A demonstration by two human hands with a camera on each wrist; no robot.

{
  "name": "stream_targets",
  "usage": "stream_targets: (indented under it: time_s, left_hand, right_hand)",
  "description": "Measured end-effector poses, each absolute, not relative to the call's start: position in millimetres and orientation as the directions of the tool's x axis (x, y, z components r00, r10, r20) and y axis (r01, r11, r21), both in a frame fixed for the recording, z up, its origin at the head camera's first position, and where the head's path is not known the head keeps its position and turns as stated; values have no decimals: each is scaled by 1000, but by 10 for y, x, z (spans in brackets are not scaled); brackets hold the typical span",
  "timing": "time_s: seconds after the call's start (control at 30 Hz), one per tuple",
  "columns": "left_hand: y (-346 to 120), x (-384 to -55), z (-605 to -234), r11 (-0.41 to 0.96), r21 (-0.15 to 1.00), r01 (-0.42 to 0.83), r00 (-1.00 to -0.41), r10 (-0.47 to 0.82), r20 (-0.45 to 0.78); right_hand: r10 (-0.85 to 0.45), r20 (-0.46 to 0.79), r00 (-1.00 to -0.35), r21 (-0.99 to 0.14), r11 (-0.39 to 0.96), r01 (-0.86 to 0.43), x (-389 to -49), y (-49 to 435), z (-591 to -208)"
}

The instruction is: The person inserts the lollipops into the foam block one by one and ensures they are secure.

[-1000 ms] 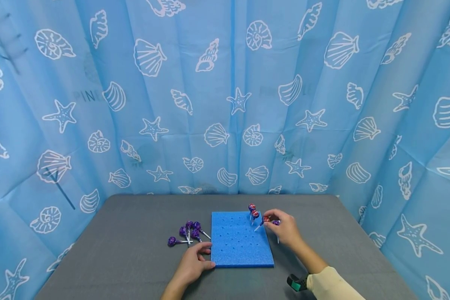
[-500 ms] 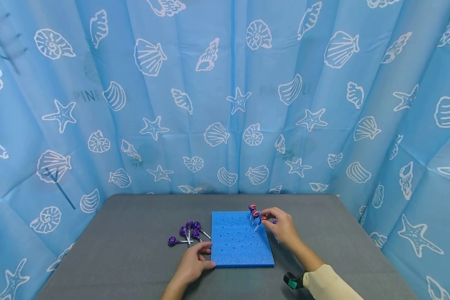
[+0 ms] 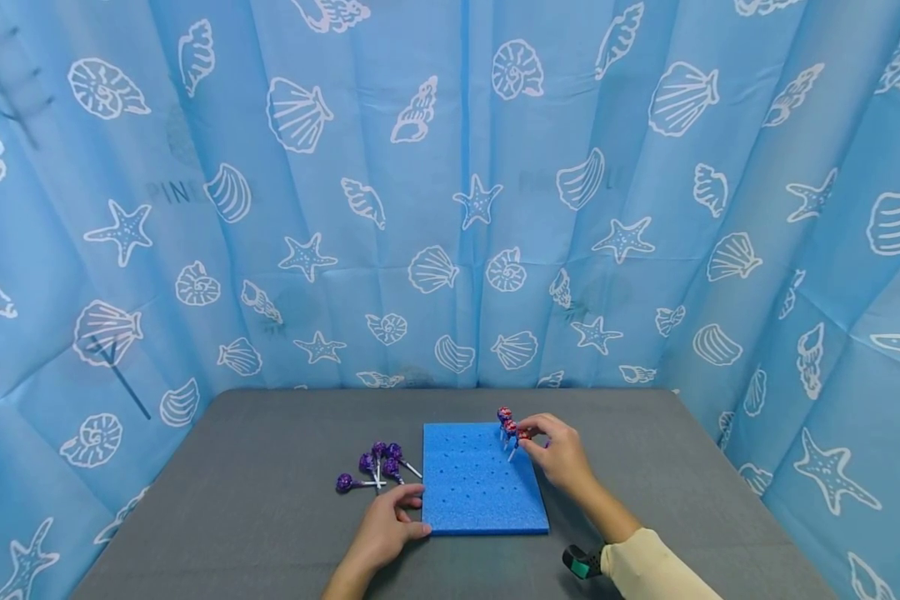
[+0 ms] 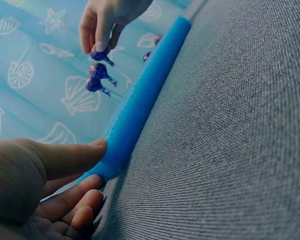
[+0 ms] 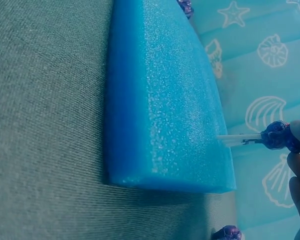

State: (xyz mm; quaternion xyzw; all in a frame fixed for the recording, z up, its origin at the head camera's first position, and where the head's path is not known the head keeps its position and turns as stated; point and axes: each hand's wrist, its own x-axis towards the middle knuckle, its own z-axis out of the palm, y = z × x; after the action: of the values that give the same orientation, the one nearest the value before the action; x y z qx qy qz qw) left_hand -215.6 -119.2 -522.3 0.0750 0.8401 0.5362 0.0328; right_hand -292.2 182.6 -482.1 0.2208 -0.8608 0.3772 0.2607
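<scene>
My right hand pinches a red-and-purple wrapped lollipop by its head, over the right side of a blue foam block dotted with small holes. In the right wrist view the white stick reaches the block's top; whether it has entered a hole I cannot tell. Just behind it, two similar lollipops stand upright in the block. My left hand grips the front left corner, thumb and fingertips against the foam. Another purple-wrapped lollipop is mostly hidden behind my right hand.
Several purple-wrapped lollipops lie in a loose cluster left of the block. The grey cloth table runs back to a blue curtain printed with shells. A black-and-green device sits by the right sleeve.
My right hand has moved slightly left with the lollipop, closer to the two standing ones, and its stick is more upright. My left hand and the block have stayed put.
</scene>
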Motion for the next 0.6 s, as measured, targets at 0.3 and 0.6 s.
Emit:
stream_targets:
  time_s: [0.3,0.6]
  left_hand:
    - [-1189,-2157,-5227,423,903,80,-988,155,15]
    - [-1180,-2138,-5219,433,899,69,-990,140,9]
  right_hand:
    - [-184,619,-764,-536,612,-581,-2932,1816,-4831]
    - [-156,613,-775,-580,578,-574,-2935,1777,-4877]
